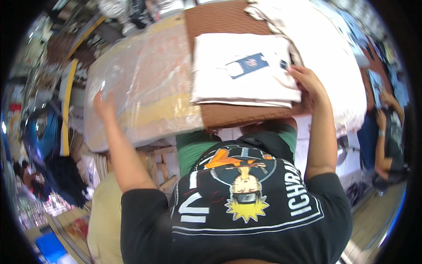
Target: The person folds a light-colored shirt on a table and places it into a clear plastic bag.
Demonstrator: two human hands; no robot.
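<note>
A folded white garment (220, 83) lies on a brown quilted cloth (246, 113) in front of me. On top of it rests a dark blue hang tag (256, 64) with a white label at its left end. My right hand (309, 83) grips the garment's right edge, thumb and fingers closed around the layers beside a small dark tag (283, 64). Far to the left, my left hand (104, 104) is over the clear plastic covering (149, 75) of the table. Motion blurs its fingers, and I cannot make out whether it touches the plastic.
White fabric (329, 61) is heaped over the table's right side. A person (389, 127) works at another table on the far right. To the left stand a yellow-edged post (69, 110) and a blue motorbike (41, 127). A beige rounded shape (105, 215) is beside my left arm.
</note>
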